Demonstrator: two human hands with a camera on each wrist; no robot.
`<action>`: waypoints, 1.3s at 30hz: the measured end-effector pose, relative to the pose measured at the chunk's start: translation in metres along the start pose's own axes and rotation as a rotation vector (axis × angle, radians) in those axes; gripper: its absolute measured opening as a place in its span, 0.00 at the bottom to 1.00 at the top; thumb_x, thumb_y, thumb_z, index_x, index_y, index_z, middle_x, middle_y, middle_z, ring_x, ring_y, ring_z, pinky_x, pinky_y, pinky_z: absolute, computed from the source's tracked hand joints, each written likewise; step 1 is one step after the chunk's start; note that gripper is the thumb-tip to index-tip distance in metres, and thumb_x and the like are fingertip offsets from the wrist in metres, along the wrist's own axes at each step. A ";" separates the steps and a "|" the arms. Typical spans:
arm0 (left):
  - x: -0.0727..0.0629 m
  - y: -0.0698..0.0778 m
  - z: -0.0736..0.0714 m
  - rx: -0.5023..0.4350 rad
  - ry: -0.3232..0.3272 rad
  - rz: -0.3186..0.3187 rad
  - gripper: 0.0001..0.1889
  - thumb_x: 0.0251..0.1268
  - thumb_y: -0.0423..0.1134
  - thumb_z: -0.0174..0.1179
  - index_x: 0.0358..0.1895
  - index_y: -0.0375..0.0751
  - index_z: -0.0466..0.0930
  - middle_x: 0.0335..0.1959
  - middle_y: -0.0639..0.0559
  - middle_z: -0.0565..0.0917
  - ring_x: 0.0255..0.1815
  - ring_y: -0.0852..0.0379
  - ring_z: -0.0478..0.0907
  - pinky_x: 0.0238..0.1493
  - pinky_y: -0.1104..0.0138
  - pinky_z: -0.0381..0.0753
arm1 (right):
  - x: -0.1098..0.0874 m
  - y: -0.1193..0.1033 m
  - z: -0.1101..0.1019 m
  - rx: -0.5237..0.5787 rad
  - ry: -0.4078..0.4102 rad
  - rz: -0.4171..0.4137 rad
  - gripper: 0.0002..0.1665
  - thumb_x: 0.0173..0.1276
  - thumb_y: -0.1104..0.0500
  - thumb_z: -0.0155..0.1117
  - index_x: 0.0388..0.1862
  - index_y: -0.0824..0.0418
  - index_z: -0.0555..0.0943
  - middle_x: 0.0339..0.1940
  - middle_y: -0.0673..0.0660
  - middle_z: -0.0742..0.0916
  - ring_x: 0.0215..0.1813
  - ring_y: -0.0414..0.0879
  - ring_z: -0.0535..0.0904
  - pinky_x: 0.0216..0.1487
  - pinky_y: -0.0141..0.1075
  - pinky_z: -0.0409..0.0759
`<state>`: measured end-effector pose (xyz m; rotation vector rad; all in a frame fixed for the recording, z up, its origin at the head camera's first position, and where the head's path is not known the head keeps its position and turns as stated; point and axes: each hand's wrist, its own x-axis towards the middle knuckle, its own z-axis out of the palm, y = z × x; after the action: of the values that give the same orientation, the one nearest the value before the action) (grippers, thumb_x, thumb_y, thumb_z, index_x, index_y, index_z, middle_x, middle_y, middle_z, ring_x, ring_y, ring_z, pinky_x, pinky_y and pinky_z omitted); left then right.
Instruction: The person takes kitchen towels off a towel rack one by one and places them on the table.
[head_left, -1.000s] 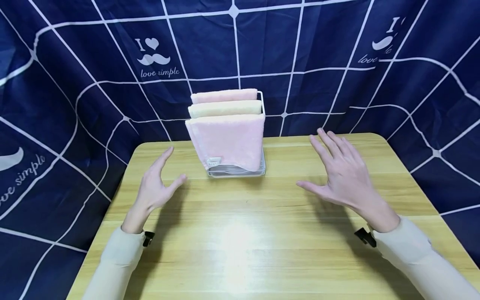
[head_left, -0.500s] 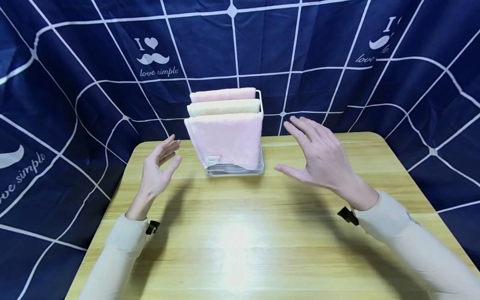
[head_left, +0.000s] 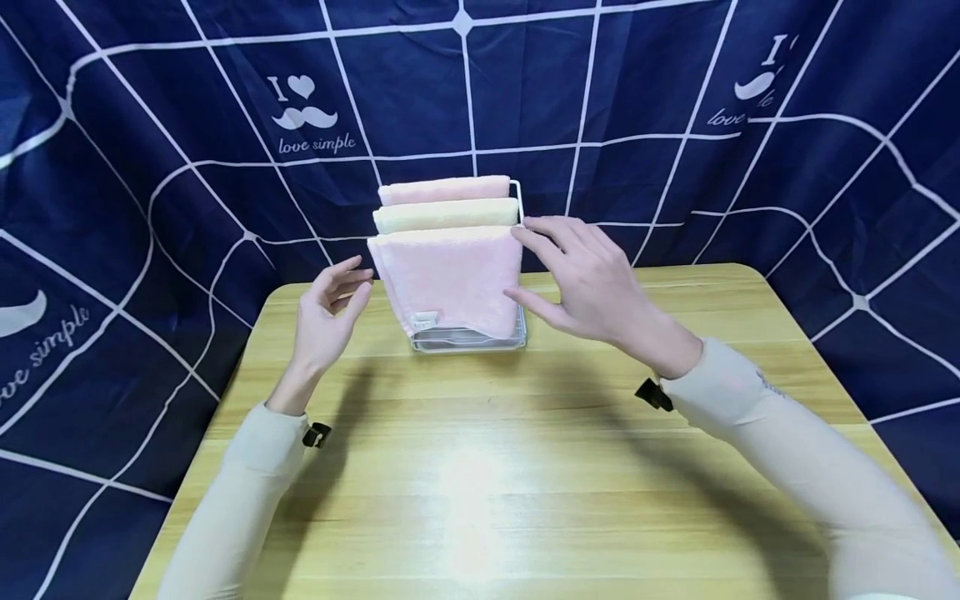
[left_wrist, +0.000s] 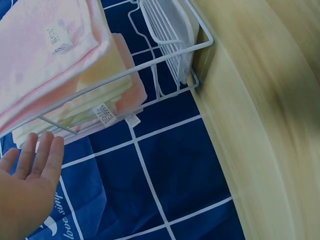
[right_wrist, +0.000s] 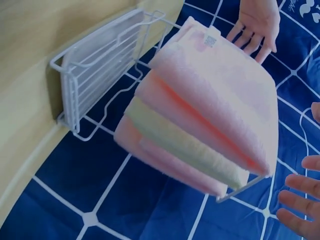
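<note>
Since a moment ago, both hands have drawn in toward the white wire rack [head_left: 468, 342] on the pale wood-grain desk [head_left: 480, 425]. The left hand [head_left: 322, 321], fingers loosely bent, and right hand [head_left: 588, 279], thumb and fingers parted, hold nothing. Between them, the pale-pink plush towel [head_left: 450, 279] hangs foremost on the rack; I judge handling not yet begun.

The table [head_left: 420, 471] is pale yellow wood, its grain running in strips from side to side, and its far corners are rounded. A bright glare sits on the near middle of the top, and soft shadows fall to either side of it. A small dark speck shows behind the glare. The rack [head_left: 468, 349], of white wire, stands upright on the table near the far edge, a little left of the middle, with its base flat on the wood.
</note>
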<state>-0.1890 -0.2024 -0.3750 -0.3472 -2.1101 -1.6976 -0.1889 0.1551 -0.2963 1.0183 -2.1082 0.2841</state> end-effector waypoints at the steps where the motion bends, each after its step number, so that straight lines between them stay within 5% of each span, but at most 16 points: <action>1: 0.002 -0.001 0.001 -0.018 0.007 0.003 0.21 0.73 0.27 0.62 0.67 0.30 0.77 0.48 0.66 0.89 0.49 0.73 0.85 0.52 0.80 0.86 | 0.003 -0.001 0.002 0.005 0.006 -0.006 0.38 0.73 0.37 0.64 0.67 0.65 0.81 0.61 0.64 0.87 0.59 0.62 0.84 0.59 0.55 0.86; 5: 0.008 -0.003 0.006 -0.080 0.039 0.006 0.19 0.73 0.26 0.62 0.64 0.25 0.78 0.43 0.72 0.89 0.45 0.70 0.87 0.47 0.80 0.87 | 0.016 -0.002 0.010 0.015 0.023 -0.019 0.34 0.73 0.39 0.66 0.63 0.64 0.83 0.57 0.62 0.89 0.55 0.60 0.85 0.53 0.51 0.88; 14: 0.019 -0.007 0.015 -0.191 0.112 0.007 0.13 0.70 0.21 0.62 0.55 0.21 0.81 0.37 0.67 0.90 0.37 0.68 0.88 0.44 0.76 0.91 | 0.039 -0.001 0.027 0.030 0.012 0.009 0.29 0.73 0.41 0.67 0.58 0.62 0.86 0.51 0.60 0.89 0.48 0.58 0.84 0.45 0.48 0.88; 26: 0.025 -0.008 0.022 -0.237 0.134 0.010 0.11 0.68 0.19 0.63 0.41 0.40 0.87 0.33 0.65 0.90 0.31 0.68 0.87 0.40 0.76 0.92 | 0.059 -0.001 0.049 0.038 -0.042 0.002 0.19 0.77 0.45 0.66 0.49 0.60 0.87 0.42 0.58 0.89 0.42 0.56 0.84 0.44 0.46 0.87; 39: 0.029 -0.006 0.026 -0.290 0.129 0.037 0.17 0.65 0.17 0.63 0.37 0.47 0.87 0.31 0.60 0.90 0.27 0.66 0.85 0.35 0.75 0.91 | 0.066 -0.001 0.060 0.046 -0.065 -0.018 0.15 0.79 0.48 0.65 0.45 0.58 0.87 0.36 0.57 0.86 0.37 0.54 0.81 0.36 0.43 0.83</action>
<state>-0.2213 -0.1802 -0.3710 -0.3476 -1.7583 -1.9520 -0.2463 0.0875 -0.2898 1.0861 -2.1585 0.2952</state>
